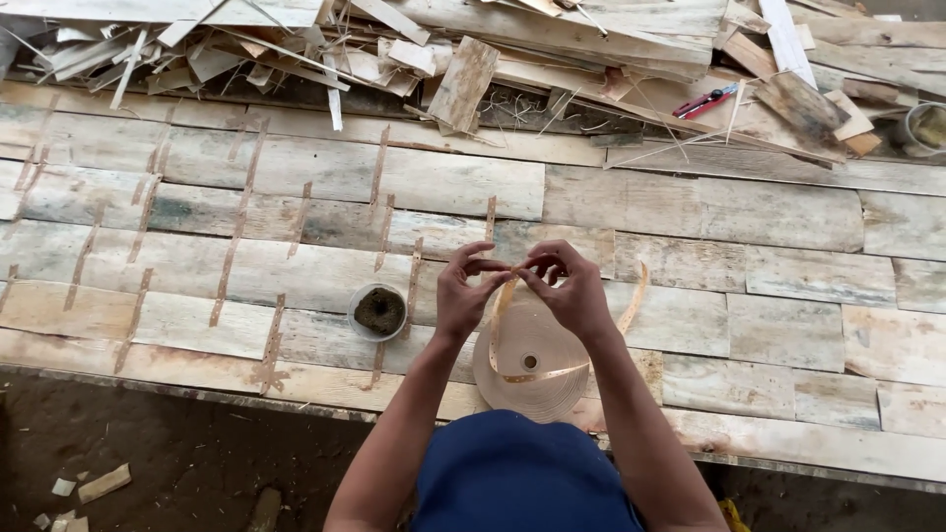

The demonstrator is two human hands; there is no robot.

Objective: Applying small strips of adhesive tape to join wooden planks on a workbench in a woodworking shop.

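Note:
My left hand [463, 291] and my right hand [570, 291] meet above a big flat roll of tan paper tape [527, 365] that lies on the veneer sheets near the bench's front edge. Both hands pinch a thin strip of tape [505, 296] between thumb and fingers; the strip runs down to the roll. Another loose loop of the tape [636, 296] curls out to the right of my right hand. Just left of my left hand stands a small round cup [378, 311] with a dark mass in it.
Pale veneer sheets [690, 212] cover the bench, and several of their seams carry brown tape strips [236, 236]. A heap of wood offcuts [473, 59] lies along the back. Red-handled pliers [705, 101] rest at the back right, beside a round container [926, 128]. Dirt floor below.

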